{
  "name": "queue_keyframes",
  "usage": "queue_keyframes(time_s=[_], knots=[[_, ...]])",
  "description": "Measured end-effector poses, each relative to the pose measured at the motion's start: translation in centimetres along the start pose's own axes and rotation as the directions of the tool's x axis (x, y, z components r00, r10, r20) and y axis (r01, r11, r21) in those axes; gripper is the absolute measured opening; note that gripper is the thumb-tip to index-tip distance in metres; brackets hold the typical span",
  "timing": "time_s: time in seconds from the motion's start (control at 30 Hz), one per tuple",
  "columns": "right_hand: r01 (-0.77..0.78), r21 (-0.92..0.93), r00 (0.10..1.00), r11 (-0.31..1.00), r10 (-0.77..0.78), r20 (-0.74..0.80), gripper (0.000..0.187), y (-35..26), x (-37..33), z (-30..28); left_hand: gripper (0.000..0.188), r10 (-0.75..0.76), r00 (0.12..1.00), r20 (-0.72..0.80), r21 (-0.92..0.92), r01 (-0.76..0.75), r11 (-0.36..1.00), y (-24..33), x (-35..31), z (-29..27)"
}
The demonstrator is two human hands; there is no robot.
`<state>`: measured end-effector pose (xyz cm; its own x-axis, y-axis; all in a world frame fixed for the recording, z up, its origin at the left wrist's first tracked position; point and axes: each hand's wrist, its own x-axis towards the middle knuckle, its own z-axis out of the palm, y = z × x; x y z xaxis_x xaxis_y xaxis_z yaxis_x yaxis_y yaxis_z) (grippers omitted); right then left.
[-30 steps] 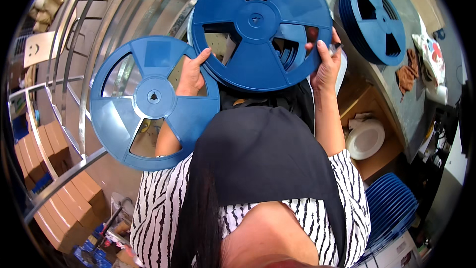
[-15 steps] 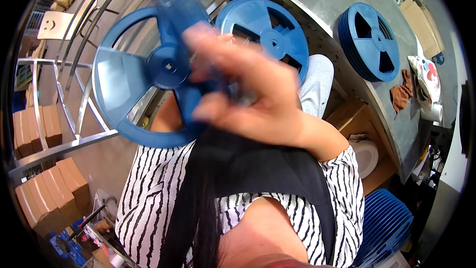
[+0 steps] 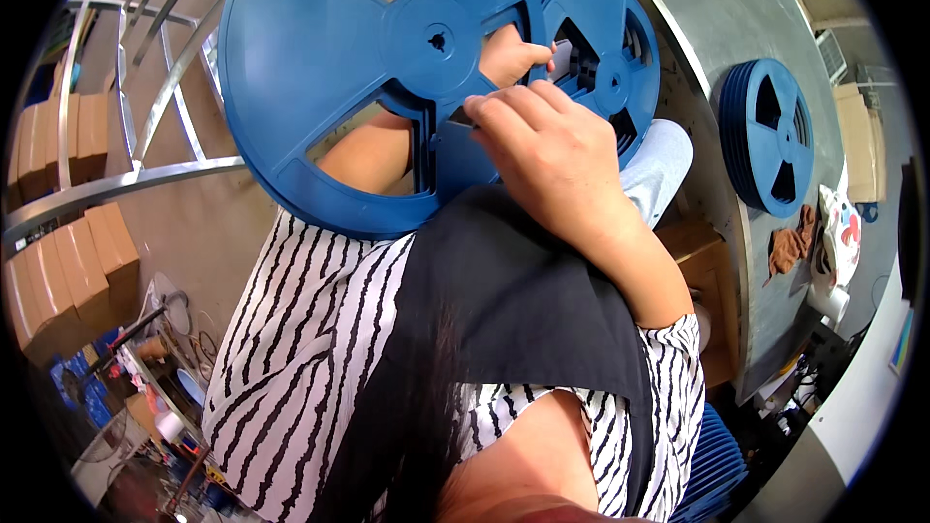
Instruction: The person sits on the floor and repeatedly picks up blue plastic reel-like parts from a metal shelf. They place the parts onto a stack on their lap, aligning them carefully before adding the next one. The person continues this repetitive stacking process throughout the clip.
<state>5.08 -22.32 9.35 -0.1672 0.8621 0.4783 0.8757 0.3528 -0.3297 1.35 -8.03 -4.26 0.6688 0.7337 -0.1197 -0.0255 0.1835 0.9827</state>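
Boxes (image 3: 63, 276) sit well left of the bench (image 3: 712, 19); nearer it, a blue reel (image 3: 417, 53) is held up, tilted. The left hand (image 3: 509, 58) is half curled behind, thumb by the rim: best kept steady. Closer to the bench, the right hand (image 3: 552, 155) bends nearly closed at the reel's face, pinching what, I cannot tell; light fingertips suit. Just left of the bench are more reels (image 3: 605, 92); on it, a stack (image 3: 765, 150).
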Motion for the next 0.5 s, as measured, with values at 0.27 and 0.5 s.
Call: queue_keyframes(time_s=[0.27, 0.5], knots=[[0.109, -0.118, 0.986, 0.987, -0.093, 0.137, 0.013, -0.7, 1.1, 1.5, 0.010, -0.024, 0.997, -0.078, 0.162, 0.036, 0.986, -2.3, 1.0, -0.3], [0.235, -0.172, 0.965, 0.956, -0.209, 0.159, 0.008, -2.0, 1.0, 1.6, 0.011, -0.105, 0.993, -0.057, -0.091, 0.100, 0.991, -1.8, 0.1, 0.2]])
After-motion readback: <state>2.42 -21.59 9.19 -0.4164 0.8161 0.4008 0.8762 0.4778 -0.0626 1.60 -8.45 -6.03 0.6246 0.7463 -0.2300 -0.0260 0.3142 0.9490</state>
